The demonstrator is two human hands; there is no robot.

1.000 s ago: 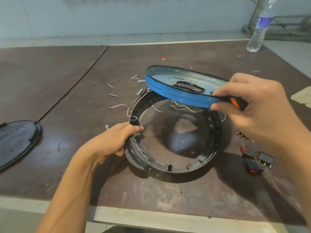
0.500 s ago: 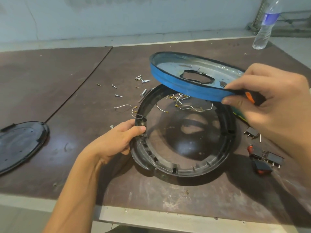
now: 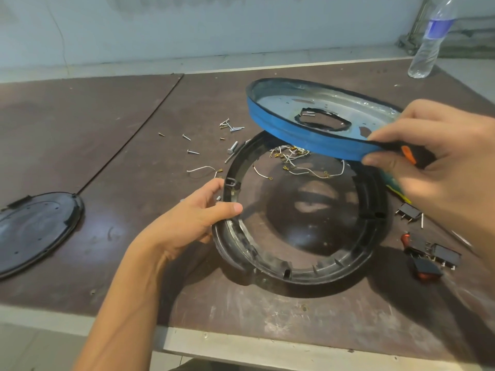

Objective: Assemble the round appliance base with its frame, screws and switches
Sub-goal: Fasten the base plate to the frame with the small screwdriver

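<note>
A black plastic ring frame (image 3: 372,228) lies flat on the brown table. My left hand (image 3: 192,223) grips its left rim, thumb on the inner edge. Above the ring's far right side my right hand (image 3: 439,167) pinches the near edge of a blue-rimmed round metal base (image 3: 308,135), held tilted in the air with its inside facing up. A ragged hole shows in its middle. Loose screws (image 3: 230,128) lie beyond the ring. Short white wires (image 3: 297,162) with brass terminals lie inside the ring's far part. Black and red switches (image 3: 439,257) lie to the right.
A black round cover plate (image 3: 34,231) lies at the table's left edge. A clear water bottle (image 3: 431,41) stands at the far right corner. The table's front edge (image 3: 241,344) runs close below the ring. A seam (image 3: 139,132) splits the two table boards.
My right hand has lifted the blue-rimmed base a little higher and further right over the ring. My left hand keeps its grip on the ring's left rim.
</note>
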